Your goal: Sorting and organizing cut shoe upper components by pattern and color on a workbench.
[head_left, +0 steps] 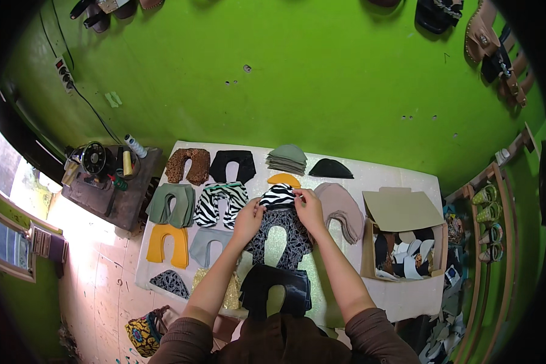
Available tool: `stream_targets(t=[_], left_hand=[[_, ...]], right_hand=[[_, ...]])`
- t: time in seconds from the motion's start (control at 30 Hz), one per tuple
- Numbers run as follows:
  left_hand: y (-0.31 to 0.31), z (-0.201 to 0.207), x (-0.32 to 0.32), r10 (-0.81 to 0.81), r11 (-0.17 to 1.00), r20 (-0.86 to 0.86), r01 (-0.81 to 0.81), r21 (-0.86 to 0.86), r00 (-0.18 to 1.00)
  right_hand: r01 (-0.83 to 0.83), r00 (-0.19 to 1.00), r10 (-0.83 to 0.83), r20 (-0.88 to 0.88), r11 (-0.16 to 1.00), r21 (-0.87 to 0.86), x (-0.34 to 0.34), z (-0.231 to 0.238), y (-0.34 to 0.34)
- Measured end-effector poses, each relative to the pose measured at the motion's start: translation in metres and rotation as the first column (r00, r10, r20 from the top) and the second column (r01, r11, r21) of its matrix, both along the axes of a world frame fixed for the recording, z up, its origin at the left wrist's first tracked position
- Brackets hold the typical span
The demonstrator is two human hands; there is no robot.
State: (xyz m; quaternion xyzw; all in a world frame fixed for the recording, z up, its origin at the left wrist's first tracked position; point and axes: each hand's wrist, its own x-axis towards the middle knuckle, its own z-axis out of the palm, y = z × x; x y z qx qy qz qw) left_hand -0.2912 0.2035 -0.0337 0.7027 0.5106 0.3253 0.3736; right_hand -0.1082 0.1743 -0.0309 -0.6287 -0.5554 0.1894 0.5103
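Observation:
Over the middle of the table, my left hand [249, 219] and my right hand [310, 209] pinch the two sides of a half-round zebra-print piece [278, 195], fingers closed at its edges. Just below it lies a U-shaped stack with a dark grey line pattern [277, 236]. A yellow half-round piece [284, 179] shows right behind the zebra one. To the left of my left hand is a zebra-print U-shaped stack [206, 206], and a pinkish-beige U-shaped stack [341, 206] sits by my right hand. Closest to me is a black U-shaped stack [276, 288].
Other cut stacks fill the left of the white table [400, 303]: leopard [177, 167], green [164, 205], yellow [159, 246]. Grey-green [287, 156] and black half-rounds [330, 170] lie behind. A cardboard box [400, 209] of scraps stands right; a sewing machine [97, 167] is left.

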Motion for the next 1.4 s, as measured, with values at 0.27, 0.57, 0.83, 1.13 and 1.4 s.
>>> stream_targets(t=[0.27, 0.57, 0.83, 1.13, 1.4], left_hand=[[0.029, -0.015, 0.011, 0.031, 0.975, -0.187, 0.011, 0.222, 0.982], [0.032, -0.014, 0.017, 0.071, 0.887, -0.281, 0.068, 0.457, 0.957], [0.049, -0.001, 0.023, -0.228, 0.791, -0.429, 0.423, 0.442, 0.874], [0.065, -0.009, 0.011, -0.324, 0.81, -0.47, 0.497, 0.311, 0.821], [0.046, -0.009, 0.018, -0.258, 0.794, -0.438, 0.448, 0.411, 0.861]], right_hand=[[0.026, 0.996, -0.02, 0.085, 0.996, -0.08, 0.008, -0.02, 0.024], [0.046, 0.938, -0.033, 0.344, 0.998, -0.031, 0.011, -0.015, 0.025], [-0.293, 0.758, 0.362, 0.543, 0.932, -0.213, 0.011, 0.003, 0.036], [-0.374, 0.786, 0.48, 0.389, 0.871, -0.319, 0.016, -0.018, 0.04], [-0.24, 0.719, 0.352, 0.599, 0.935, -0.261, -0.004, -0.009, 0.019]])
